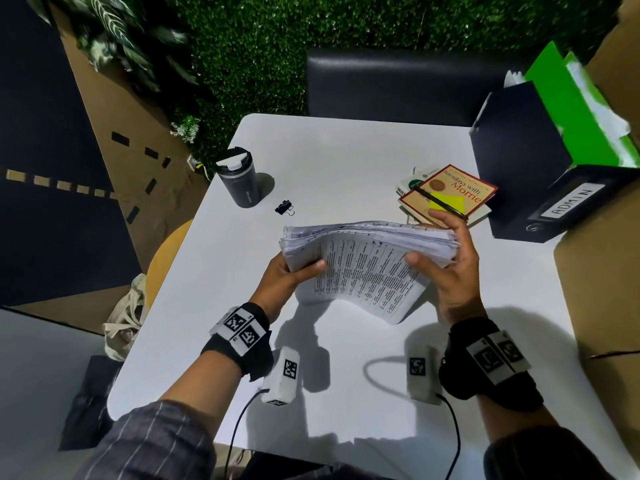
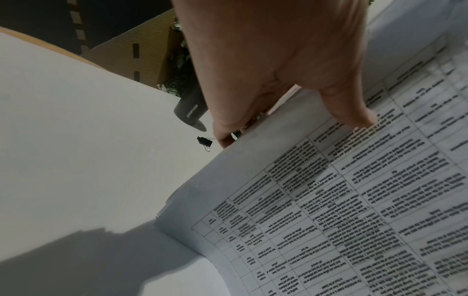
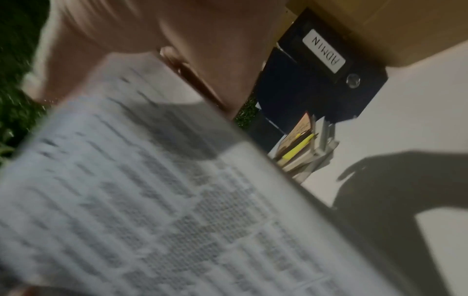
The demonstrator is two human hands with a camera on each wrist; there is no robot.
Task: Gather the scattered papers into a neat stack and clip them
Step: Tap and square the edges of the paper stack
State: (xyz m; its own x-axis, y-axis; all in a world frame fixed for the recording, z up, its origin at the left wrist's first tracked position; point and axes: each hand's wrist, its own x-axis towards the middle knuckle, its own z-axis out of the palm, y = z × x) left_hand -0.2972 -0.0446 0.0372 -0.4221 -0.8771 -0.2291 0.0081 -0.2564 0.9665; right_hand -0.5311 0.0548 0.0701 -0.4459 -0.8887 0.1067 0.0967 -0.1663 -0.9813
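Observation:
A thick stack of printed papers (image 1: 363,268) is held up on edge above the white table (image 1: 346,393), its top sheet sagging toward me. My left hand (image 1: 294,271) grips the stack's left end, thumb on the printed face (image 2: 349,112). My right hand (image 1: 446,258) grips the right end, thumb in front and fingers behind. The printed sheet (image 3: 152,200) fills the right wrist view, blurred. A black binder clip (image 1: 284,207) lies on the table beyond the stack, apart from both hands; it shows small in the left wrist view (image 2: 205,141).
A dark travel mug (image 1: 239,180) stands left of the clip. Books with a yellow note and a pen (image 1: 446,195) lie at the right. A black ADMIN binder (image 1: 540,188) with green folders stands at the far right. A dark chair (image 1: 398,81) faces the table.

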